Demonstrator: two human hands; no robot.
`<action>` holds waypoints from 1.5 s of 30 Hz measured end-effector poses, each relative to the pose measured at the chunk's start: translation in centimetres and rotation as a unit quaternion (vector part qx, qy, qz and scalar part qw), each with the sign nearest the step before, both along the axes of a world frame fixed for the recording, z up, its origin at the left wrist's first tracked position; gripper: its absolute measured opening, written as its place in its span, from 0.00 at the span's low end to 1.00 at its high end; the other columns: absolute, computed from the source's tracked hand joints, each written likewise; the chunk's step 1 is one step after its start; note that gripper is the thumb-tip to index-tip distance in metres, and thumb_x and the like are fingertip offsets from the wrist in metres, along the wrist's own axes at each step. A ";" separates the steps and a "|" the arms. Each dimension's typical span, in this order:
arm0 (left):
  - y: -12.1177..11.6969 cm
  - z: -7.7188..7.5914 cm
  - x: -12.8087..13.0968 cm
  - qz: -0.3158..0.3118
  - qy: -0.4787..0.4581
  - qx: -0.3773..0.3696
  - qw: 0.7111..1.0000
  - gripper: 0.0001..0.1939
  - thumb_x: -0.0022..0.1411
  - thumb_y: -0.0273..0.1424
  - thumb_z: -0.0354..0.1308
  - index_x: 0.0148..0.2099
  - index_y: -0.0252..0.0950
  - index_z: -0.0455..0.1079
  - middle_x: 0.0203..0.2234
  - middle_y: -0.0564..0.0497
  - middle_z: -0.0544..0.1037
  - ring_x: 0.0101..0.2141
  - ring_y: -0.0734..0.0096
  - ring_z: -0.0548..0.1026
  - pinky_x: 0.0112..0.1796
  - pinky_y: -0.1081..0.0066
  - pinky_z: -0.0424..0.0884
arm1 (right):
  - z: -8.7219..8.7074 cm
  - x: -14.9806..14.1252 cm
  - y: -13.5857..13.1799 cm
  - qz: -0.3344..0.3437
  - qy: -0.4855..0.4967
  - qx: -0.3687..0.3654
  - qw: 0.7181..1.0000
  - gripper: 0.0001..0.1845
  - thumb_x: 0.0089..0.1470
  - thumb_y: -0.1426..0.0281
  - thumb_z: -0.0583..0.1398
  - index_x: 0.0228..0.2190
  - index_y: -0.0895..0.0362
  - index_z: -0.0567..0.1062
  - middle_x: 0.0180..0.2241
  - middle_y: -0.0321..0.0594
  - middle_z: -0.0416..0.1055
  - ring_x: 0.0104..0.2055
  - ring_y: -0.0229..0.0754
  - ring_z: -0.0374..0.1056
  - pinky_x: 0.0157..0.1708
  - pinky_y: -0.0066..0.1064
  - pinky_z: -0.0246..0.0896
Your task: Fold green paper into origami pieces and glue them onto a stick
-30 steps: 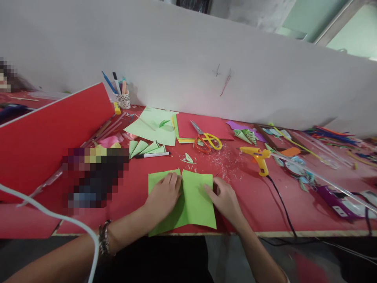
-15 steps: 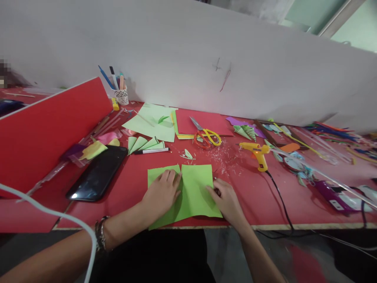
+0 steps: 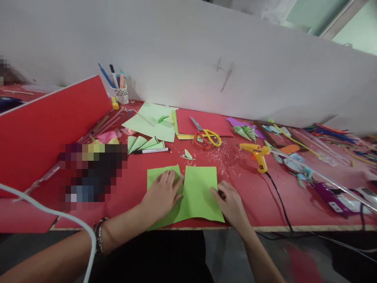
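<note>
A bright green sheet of paper [image 3: 200,188] lies at the front edge of the red table. A gap splits its top half in the middle, and the two sides seem joined lower down. My left hand [image 3: 160,196] rests flat on the left side, fingers stretched towards the gap. At the right edge, my right hand [image 3: 232,202] pinches the paper between thumb and curled fingers. Beyond the sheet are small green paper scraps [image 3: 187,155], a black-capped white marker [image 3: 153,150] and folded pale green paper pieces [image 3: 138,144].
Scissors [image 3: 210,137] lie on a red paper stack [image 3: 197,122]. To the right sits a yellow glue gun [image 3: 259,157], its black cord crossing the table edge. A red board [image 3: 53,129] and a white cable [image 3: 59,214] are at left; a pen cup [image 3: 120,95] stands behind.
The right side of the green paper has shifted to the right with my right hand, and the gap at the top is wider. My left hand stays on the left side.
</note>
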State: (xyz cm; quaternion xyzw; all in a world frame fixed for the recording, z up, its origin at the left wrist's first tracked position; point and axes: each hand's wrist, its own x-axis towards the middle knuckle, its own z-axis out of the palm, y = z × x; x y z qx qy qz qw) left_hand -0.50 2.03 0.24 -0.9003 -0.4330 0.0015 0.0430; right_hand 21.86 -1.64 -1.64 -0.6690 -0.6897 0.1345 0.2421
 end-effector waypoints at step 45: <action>-3.2 1.5 -3.5 -0.197 -0.013 -0.126 0.972 0.39 0.51 0.42 0.57 0.62 0.45 0.44 0.60 0.47 0.49 0.58 0.55 0.49 0.54 0.55 0.49 | 4.7 3.2 4.9 0.021 0.281 -0.039 0.959 0.12 0.49 0.63 0.55 0.35 0.57 0.67 0.28 0.39 0.71 0.29 0.41 0.68 0.28 0.31 0.63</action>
